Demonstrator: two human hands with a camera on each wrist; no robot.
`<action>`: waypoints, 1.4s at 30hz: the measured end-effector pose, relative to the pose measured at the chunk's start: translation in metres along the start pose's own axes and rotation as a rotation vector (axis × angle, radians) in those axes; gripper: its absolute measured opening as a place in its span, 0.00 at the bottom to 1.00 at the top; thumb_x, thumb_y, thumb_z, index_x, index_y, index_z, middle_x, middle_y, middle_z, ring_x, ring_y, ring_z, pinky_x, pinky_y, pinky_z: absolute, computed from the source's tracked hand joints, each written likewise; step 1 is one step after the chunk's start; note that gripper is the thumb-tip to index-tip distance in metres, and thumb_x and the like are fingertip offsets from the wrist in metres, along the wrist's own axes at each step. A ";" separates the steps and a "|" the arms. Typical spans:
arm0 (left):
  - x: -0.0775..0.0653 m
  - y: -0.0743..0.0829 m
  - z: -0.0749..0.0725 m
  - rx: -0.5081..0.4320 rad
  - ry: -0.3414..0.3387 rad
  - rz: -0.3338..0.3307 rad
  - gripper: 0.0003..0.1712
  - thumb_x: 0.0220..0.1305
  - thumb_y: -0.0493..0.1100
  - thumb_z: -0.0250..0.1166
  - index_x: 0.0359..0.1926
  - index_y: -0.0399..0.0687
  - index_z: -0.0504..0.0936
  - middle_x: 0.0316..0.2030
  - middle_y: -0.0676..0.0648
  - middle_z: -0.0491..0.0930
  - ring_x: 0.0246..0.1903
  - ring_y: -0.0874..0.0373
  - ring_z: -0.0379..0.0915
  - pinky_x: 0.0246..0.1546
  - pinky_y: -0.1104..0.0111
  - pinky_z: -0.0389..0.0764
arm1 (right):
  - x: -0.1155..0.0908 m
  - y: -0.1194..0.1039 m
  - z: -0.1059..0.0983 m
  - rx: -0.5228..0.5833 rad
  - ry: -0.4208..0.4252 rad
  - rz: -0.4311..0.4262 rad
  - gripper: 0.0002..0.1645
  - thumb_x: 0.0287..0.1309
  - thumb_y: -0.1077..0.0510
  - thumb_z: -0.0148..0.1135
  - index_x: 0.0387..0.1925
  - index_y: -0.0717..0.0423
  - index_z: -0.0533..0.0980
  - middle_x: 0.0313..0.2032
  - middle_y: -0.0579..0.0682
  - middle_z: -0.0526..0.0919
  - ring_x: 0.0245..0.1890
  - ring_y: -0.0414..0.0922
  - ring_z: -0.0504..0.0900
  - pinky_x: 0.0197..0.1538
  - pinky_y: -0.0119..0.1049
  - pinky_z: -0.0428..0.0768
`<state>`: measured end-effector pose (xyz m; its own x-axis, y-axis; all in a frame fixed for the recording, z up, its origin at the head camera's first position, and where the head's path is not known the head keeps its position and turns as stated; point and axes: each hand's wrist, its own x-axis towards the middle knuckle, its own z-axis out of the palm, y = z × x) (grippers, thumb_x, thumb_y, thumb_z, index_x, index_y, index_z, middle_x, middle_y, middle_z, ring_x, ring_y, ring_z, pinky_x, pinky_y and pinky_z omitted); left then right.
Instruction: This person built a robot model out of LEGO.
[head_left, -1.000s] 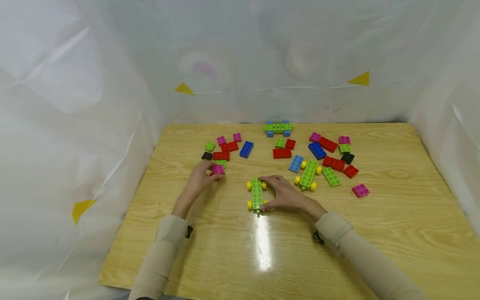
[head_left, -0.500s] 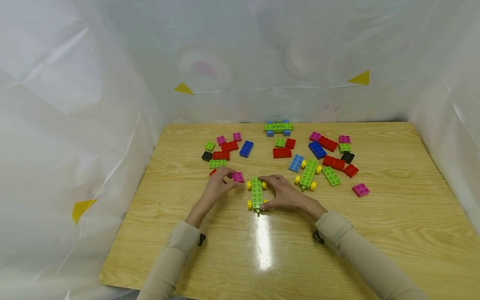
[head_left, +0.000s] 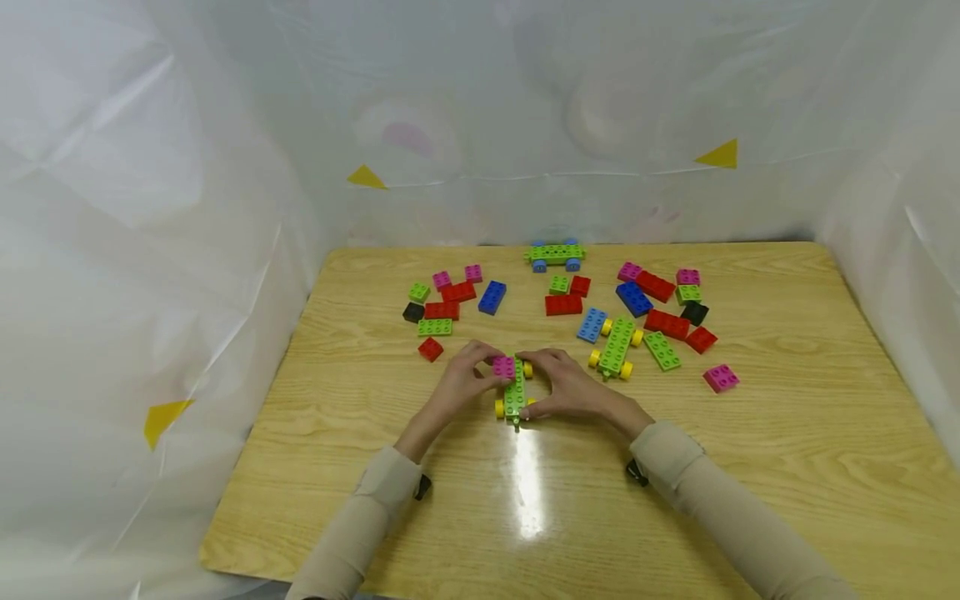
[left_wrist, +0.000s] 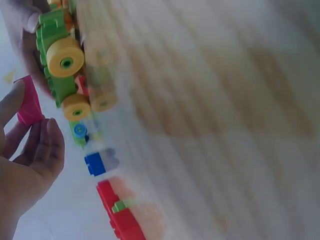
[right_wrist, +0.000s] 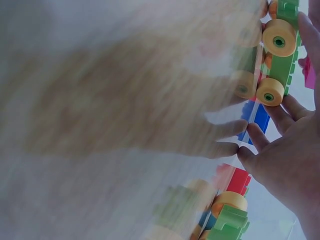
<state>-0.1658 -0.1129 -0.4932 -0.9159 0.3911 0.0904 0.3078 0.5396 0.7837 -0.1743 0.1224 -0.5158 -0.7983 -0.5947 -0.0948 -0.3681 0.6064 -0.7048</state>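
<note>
My left hand pinches a square pink toy brick between thumb and fingers. The brick is held over the far left part of a green wheeled base with yellow wheels. In the left wrist view the pink brick shows just off the studded top of the base. My right hand grips the base by its two ends, thumb at the near end and fingers at the far one. The base stands upright on its wheels on the table, and the right-hand wheels are partly hidden by that hand.
A second yellow-wheeled green base stands to the right, and a blue-wheeled one at the table's back edge. Loose bricks lie left, such as a small red brick, and right, such as a pink brick. Plastic sheeting surrounds the table.
My left hand has lifted the pink brick from the left cluster and carried it right to the wheeled base, uncovering a small red brick. The right hand and base have stayed in place.
</note>
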 end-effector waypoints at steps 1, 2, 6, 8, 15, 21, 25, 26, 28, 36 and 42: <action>0.000 0.000 0.001 -0.001 -0.006 -0.004 0.20 0.59 0.44 0.70 0.52 0.45 0.80 0.46 0.50 0.74 0.47 0.53 0.73 0.42 0.67 0.78 | 0.000 0.000 0.000 -0.002 0.000 0.001 0.60 0.40 0.29 0.72 0.72 0.43 0.58 0.68 0.55 0.62 0.68 0.58 0.56 0.65 0.60 0.60; 0.000 0.000 0.002 -0.003 -0.010 -0.008 0.20 0.59 0.44 0.70 0.52 0.45 0.80 0.46 0.50 0.74 0.47 0.53 0.72 0.42 0.67 0.78 | 0.000 0.000 0.000 -0.003 0.001 0.002 0.60 0.40 0.29 0.71 0.72 0.43 0.58 0.68 0.55 0.62 0.68 0.58 0.56 0.65 0.60 0.60; 0.000 0.000 0.006 -0.006 -0.021 -0.015 0.20 0.59 0.44 0.70 0.52 0.45 0.80 0.46 0.50 0.74 0.47 0.54 0.72 0.42 0.68 0.78 | 0.000 -0.001 0.001 -0.012 0.004 0.003 0.60 0.40 0.29 0.71 0.72 0.43 0.58 0.67 0.55 0.62 0.68 0.57 0.56 0.65 0.59 0.60; 0.001 -0.001 0.007 0.000 -0.031 -0.008 0.20 0.59 0.43 0.70 0.52 0.44 0.80 0.46 0.49 0.74 0.47 0.53 0.72 0.42 0.68 0.77 | 0.000 -0.001 0.001 -0.011 0.007 0.000 0.59 0.40 0.29 0.72 0.72 0.43 0.59 0.67 0.56 0.62 0.68 0.58 0.56 0.64 0.59 0.61; 0.004 -0.003 0.010 0.021 -0.043 0.026 0.20 0.58 0.41 0.70 0.52 0.42 0.80 0.44 0.48 0.73 0.45 0.51 0.73 0.40 0.69 0.76 | 0.001 0.001 0.001 -0.007 0.002 0.002 0.59 0.41 0.30 0.72 0.72 0.43 0.58 0.67 0.56 0.61 0.68 0.57 0.56 0.65 0.59 0.61; 0.008 -0.002 0.010 0.029 -0.055 0.034 0.21 0.59 0.41 0.70 0.53 0.43 0.79 0.44 0.48 0.72 0.44 0.50 0.73 0.40 0.68 0.75 | 0.000 0.000 0.001 -0.005 0.003 -0.008 0.59 0.41 0.30 0.72 0.72 0.44 0.58 0.67 0.56 0.62 0.68 0.57 0.56 0.65 0.60 0.60; 0.010 -0.002 0.010 0.026 -0.059 0.035 0.20 0.59 0.40 0.70 0.52 0.42 0.79 0.44 0.48 0.72 0.44 0.50 0.73 0.41 0.67 0.75 | 0.001 0.000 0.001 -0.006 0.010 -0.010 0.59 0.41 0.29 0.71 0.72 0.44 0.58 0.66 0.55 0.63 0.68 0.57 0.57 0.65 0.59 0.61; 0.010 -0.002 0.010 0.024 -0.059 0.036 0.20 0.58 0.40 0.70 0.52 0.42 0.79 0.44 0.48 0.72 0.44 0.50 0.72 0.41 0.67 0.75 | 0.001 -0.001 0.001 -0.007 0.011 -0.010 0.59 0.41 0.29 0.71 0.72 0.44 0.58 0.66 0.55 0.63 0.67 0.56 0.57 0.65 0.58 0.61; 0.009 -0.002 0.011 0.022 -0.060 0.042 0.20 0.58 0.39 0.70 0.52 0.41 0.79 0.44 0.47 0.72 0.44 0.50 0.72 0.41 0.67 0.75 | 0.001 -0.001 0.001 -0.008 0.011 -0.010 0.60 0.40 0.29 0.71 0.72 0.44 0.58 0.66 0.55 0.63 0.67 0.56 0.57 0.65 0.58 0.61; 0.009 -0.003 0.010 0.048 -0.062 0.078 0.22 0.62 0.44 0.67 0.54 0.39 0.79 0.45 0.47 0.72 0.44 0.52 0.72 0.42 0.64 0.77 | 0.000 -0.002 -0.001 -0.005 0.008 -0.008 0.60 0.40 0.29 0.72 0.72 0.44 0.59 0.66 0.55 0.63 0.67 0.57 0.58 0.64 0.59 0.61; 0.010 -0.003 0.010 0.058 -0.073 0.076 0.20 0.63 0.45 0.66 0.54 0.41 0.80 0.44 0.49 0.73 0.44 0.53 0.72 0.44 0.62 0.76 | 0.002 -0.001 -0.001 -0.010 0.003 -0.003 0.60 0.40 0.29 0.72 0.72 0.44 0.58 0.67 0.56 0.63 0.67 0.57 0.58 0.64 0.59 0.62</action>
<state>-0.1737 -0.1031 -0.5010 -0.8688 0.4847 0.1014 0.3918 0.5477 0.7393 -0.1760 0.1212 -0.5151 -0.7984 -0.5953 -0.0903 -0.3754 0.6094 -0.6984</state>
